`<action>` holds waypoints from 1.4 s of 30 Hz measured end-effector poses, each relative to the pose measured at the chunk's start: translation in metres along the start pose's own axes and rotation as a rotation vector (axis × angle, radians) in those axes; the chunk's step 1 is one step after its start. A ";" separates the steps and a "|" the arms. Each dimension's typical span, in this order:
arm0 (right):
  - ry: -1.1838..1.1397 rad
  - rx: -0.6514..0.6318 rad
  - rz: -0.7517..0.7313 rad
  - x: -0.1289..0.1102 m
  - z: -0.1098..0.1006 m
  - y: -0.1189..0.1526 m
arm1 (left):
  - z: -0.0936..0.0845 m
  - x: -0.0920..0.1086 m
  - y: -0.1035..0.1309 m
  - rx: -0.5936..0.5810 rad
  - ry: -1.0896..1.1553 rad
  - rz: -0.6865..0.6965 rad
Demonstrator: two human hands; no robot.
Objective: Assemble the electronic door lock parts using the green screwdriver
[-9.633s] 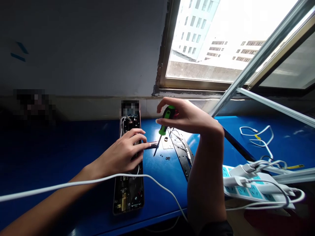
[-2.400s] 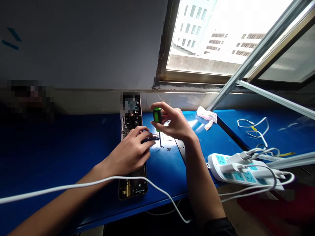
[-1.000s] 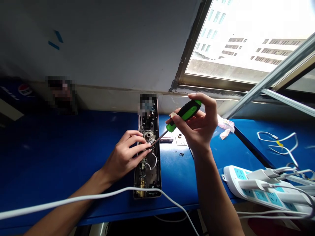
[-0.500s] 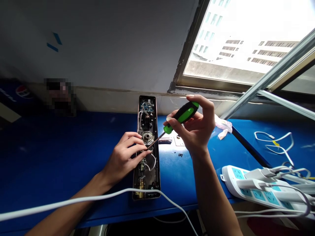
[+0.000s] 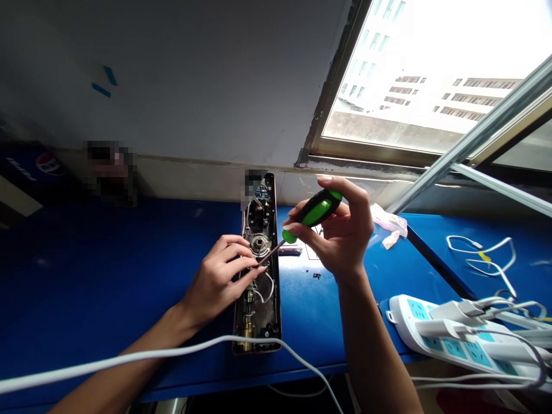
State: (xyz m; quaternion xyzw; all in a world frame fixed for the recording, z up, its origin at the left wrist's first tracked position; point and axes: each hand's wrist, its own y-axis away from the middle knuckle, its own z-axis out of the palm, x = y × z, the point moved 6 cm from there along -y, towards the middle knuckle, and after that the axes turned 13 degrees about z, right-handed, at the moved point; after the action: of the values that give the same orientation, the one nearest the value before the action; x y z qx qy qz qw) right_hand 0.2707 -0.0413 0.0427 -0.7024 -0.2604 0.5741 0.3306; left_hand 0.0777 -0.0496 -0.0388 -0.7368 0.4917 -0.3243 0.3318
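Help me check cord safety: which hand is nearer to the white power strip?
Right: the right hand, gripping the screwdriver, is up and to the left of the white power strip in the picture. The left hand is farther left, over the open case.

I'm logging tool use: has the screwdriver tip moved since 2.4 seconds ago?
Yes, leftward: the screwdriver tip has gone from the blue tabletop beside the small dark screws to over the open lock housing.

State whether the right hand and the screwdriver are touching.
Touching. The head view shows the right hand gripping the screwdriver, its thumb lying against the lower part of the green-and-black handle.
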 end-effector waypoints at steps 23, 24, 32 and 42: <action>0.106 -0.069 -0.090 -0.009 0.001 0.003 | 0.002 0.003 0.003 -0.041 -0.037 -0.008; 0.125 -0.063 -0.097 -0.009 0.000 0.003 | 0.004 0.003 0.003 -0.060 -0.035 -0.006; 0.116 -0.097 -0.138 -0.013 0.003 0.005 | 0.014 0.002 0.007 -0.231 -0.072 -0.028; 0.192 -0.143 -0.153 -0.011 0.013 0.011 | 0.017 -0.001 0.009 -0.281 -0.091 -0.066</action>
State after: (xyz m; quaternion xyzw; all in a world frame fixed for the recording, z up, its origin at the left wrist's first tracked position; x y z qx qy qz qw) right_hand 0.2558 -0.0542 0.0397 -0.7539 -0.3205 0.4573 0.3461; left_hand 0.0865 -0.0489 -0.0560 -0.8058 0.4921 -0.2293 0.2363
